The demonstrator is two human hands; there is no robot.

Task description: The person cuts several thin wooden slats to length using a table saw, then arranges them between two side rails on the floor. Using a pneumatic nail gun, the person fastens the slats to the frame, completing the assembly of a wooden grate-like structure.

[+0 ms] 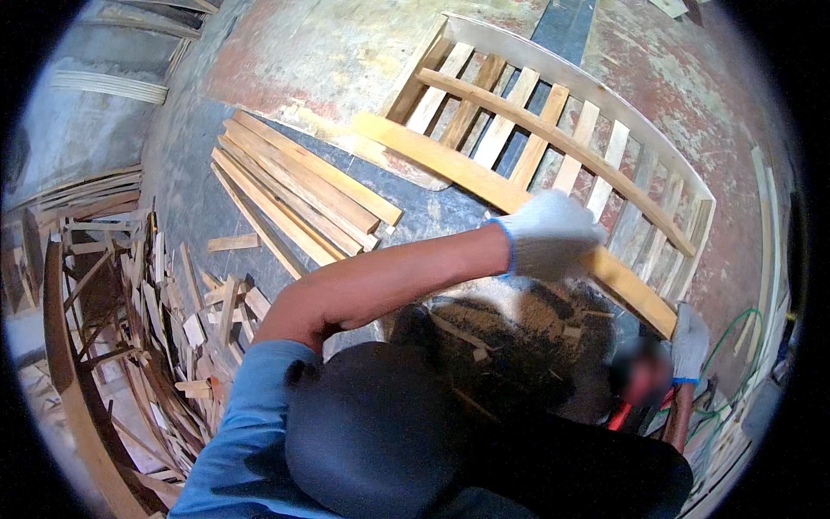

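A long yellowish wooden plank (pixel 441 162) runs diagonally in front of me, its far left end lying over the near edge of a slatted wooden frame (pixel 566 54). My left hand (pixel 558 235), in a white knit glove with a blue cuff, is closed over the plank's middle; its fingers are slightly smeared by motion. At the plank's near right end is my right hand (pixel 690 346), gloved alike and gripping that end, its fingers partly hidden. Below this end stands a red and black object (pixel 619 417), largely blurred. A dark rounded shape (pixel 372 432) covers the lower middle.
Several loose boards (pixel 298 186) lie fanned on the floor left of the frame. Sawdust (pixel 536 333) and small offcuts spread beneath the plank. A heap of scrap wood (pixel 164 337) fills the left side. A green cord (pixel 750 333) curls at the right, beside long pale strips (pixel 766 233).
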